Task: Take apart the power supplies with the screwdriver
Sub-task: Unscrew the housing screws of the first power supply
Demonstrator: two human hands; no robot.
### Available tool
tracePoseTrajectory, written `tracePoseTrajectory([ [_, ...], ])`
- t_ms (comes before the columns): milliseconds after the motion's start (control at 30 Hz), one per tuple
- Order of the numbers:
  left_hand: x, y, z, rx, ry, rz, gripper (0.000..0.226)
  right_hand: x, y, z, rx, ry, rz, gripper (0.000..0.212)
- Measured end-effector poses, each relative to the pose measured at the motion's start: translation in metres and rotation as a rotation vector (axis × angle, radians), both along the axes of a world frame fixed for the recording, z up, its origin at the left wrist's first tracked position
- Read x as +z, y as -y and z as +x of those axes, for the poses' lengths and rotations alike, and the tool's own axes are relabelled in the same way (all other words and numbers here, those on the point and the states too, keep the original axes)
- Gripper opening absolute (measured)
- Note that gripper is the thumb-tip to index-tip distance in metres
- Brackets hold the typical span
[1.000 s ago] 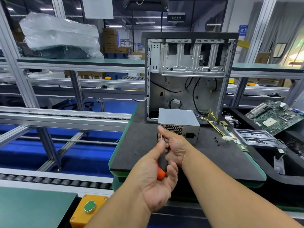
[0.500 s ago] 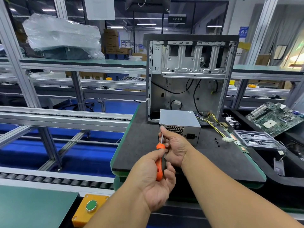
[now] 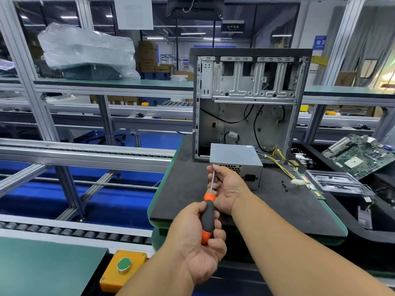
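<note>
A grey power supply (image 3: 235, 153) lies on the black mat (image 3: 183, 189) in front of an open computer case (image 3: 250, 82). Its vented face and socket point toward me. My left hand (image 3: 196, 248) grips the orange-and-black handle of the screwdriver (image 3: 208, 212). My right hand (image 3: 229, 189) curls round the thin metal shaft just in front of the supply. The tip sits at the upper left corner of the vented face. Yellow and black wires (image 3: 280, 165) run from the supply's right side to a white plug.
Loose black screws (image 3: 283, 185) lie on the mat right of the supply. A clear plastic tray (image 3: 333, 180) and a green motherboard (image 3: 361, 158) sit further right. A yellow box with a green button (image 3: 123, 263) is at the lower left, beside roller conveyors.
My left hand has drawn back along the screwdriver, so more of the handle and shaft shows. My right hand stays on the shaft at the supply's corner.
</note>
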State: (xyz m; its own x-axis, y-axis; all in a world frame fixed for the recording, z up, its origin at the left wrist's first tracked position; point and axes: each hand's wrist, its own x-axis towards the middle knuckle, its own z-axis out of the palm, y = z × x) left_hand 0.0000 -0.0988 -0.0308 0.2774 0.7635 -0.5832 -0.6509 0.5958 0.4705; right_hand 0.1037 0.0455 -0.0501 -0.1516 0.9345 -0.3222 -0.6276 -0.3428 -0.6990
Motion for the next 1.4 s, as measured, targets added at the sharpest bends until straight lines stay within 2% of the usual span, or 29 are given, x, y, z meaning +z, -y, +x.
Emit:
tracePoseTrajectory([
  [200,-0.017,0.009,-0.003,0.023,-0.081,0.007,0.027,-0.005,0.002,0.013,-0.289,0.073,-0.025,0.014],
  [333,-0.023,0.008,-0.005,0.034,-0.114,0.008,0.024,-0.004,0.011,0.032,-0.257,0.024,0.000,0.023],
  [433,-0.025,0.004,-0.001,0.028,-0.152,0.027,0.020,-0.002,0.013,0.038,-0.177,0.086,-0.039,0.024],
  [533,-0.028,-0.001,0.004,0.039,-0.205,0.044,0.020,0.000,0.013,0.038,-0.083,0.294,-0.048,0.020],
  [633,-0.031,-0.006,0.008,0.067,-0.223,0.055,0.018,0.001,0.015,0.035,0.000,0.678,0.013,0.013],
  [733,-0.033,-0.008,0.010,0.088,-0.228,0.073,0.016,0.000,0.013,0.035,0.021,1.039,0.113,0.035],
  [800,-0.034,-0.008,0.011,0.107,-0.250,0.099,0.017,0.001,0.013,0.034,0.059,1.167,0.160,0.035],
  [900,-0.036,-0.009,0.014,0.134,-0.290,0.139,0.019,0.003,0.013,0.036,0.100,1.206,0.126,0.027],
  [1100,-0.039,-0.011,0.020,0.165,-0.310,0.164,0.020,0.005,0.009,0.038,0.174,1.103,0.030,0.009],
  [1233,-0.041,-0.011,0.020,0.167,-0.315,0.160,0.021,0.007,0.008,0.039,0.225,1.092,0.002,0.025],
  [1400,-0.041,-0.013,0.021,0.173,-0.310,0.151,0.020,0.013,0.009,0.036,0.259,1.102,-0.021,0.023],
])
